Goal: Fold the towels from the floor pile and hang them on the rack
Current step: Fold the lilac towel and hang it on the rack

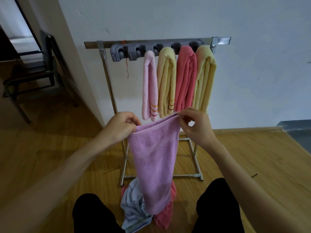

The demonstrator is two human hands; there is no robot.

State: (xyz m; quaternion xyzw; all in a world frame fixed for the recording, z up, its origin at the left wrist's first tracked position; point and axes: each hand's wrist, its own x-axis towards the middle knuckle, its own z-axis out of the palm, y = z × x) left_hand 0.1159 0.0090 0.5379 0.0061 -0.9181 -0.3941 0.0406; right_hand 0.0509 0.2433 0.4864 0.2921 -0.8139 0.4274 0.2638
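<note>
Head view: the left hand point(121, 125) and right hand point(196, 126) each pinch a top corner of the lilac towel point(156, 165), which hangs before the rack point(151, 42) over the floor pile point(134, 209).

The setting is judged to be a room in a home. A wood-plank floor point(235, 157) is laid throughout and is met by a plain white wall point(252, 73) with a low skirting. A free-standing metal rack point(107, 76) is placed against the wall; folded towels point(186, 78) in pink, yellow and coral are hung from grey clips on its top bar. More towels are heaped in a pile point(134, 207) on the floor at the foot of the rack. A dark chair point(33, 68) is seen at the left, beside a doorway point(18, 27) through which a further room is dimly visible. No industrial or commercial fittings are shown.
</note>
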